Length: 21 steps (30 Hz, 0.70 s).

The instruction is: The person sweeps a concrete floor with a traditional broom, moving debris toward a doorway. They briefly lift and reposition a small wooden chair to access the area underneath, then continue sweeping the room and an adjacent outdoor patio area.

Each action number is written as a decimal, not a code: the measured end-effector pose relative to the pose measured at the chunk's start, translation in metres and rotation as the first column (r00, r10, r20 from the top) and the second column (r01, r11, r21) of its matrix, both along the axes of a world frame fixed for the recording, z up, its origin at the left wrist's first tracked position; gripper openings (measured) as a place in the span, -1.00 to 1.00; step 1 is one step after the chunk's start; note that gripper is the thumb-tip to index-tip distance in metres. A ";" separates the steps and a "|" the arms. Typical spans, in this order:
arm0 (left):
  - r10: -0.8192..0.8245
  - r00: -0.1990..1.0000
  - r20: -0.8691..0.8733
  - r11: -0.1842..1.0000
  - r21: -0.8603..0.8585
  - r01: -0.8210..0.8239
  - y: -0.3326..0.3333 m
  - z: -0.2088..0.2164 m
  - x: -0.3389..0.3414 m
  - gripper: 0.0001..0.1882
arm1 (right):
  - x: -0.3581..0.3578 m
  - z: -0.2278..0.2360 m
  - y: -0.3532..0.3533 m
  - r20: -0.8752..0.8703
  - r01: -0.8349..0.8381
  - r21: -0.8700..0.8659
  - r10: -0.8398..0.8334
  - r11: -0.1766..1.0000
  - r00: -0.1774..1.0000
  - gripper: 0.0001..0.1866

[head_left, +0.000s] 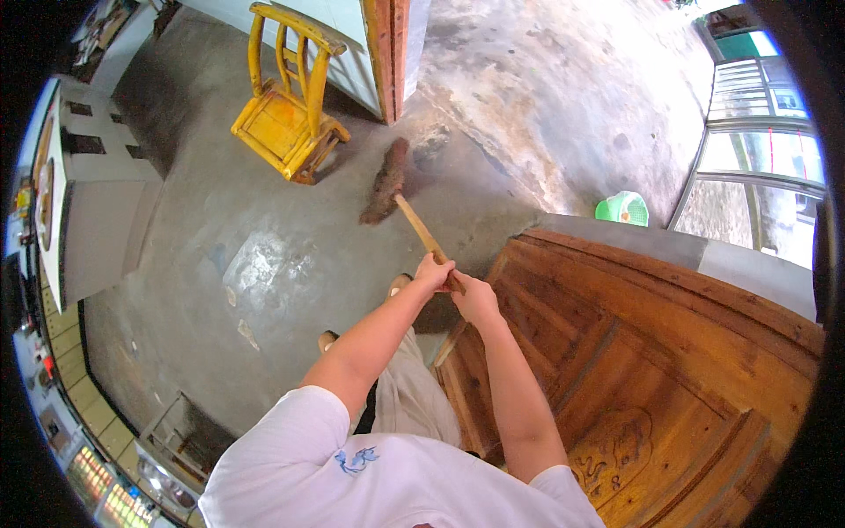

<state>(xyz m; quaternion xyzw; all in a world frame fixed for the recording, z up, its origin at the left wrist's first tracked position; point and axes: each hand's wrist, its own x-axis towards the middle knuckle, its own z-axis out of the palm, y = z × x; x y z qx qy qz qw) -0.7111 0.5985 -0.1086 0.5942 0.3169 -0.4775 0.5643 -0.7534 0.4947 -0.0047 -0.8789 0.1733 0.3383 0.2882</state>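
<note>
Both my hands are wrapped round the light wooden handle of a broom (419, 226). My left hand (433, 272) grips it slightly farther along, and my right hand (476, 299) closes on it just behind, near its upper end. The broom's brown bristle head (385, 183) rests on the grey concrete floor (290, 220), ahead of my feet and a little to the left, close to the doorway. The hands nearly touch each other.
A yellow wooden chair (286, 132) stands ahead, left of a wooden door frame (385, 62). The carved brown wooden door (607, 361) is close on my right. Beyond it sits a green plastic basket (607, 209). A pale tiled stove-like block (106, 202) stands at the left.
</note>
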 end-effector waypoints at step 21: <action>0.533 0.845 -0.049 0.846 0.044 -0.531 0.220 0.039 -0.123 -0.20 | -0.053 0.028 0.196 0.116 -0.494 0.239 0.481 0.836 0.869 -0.47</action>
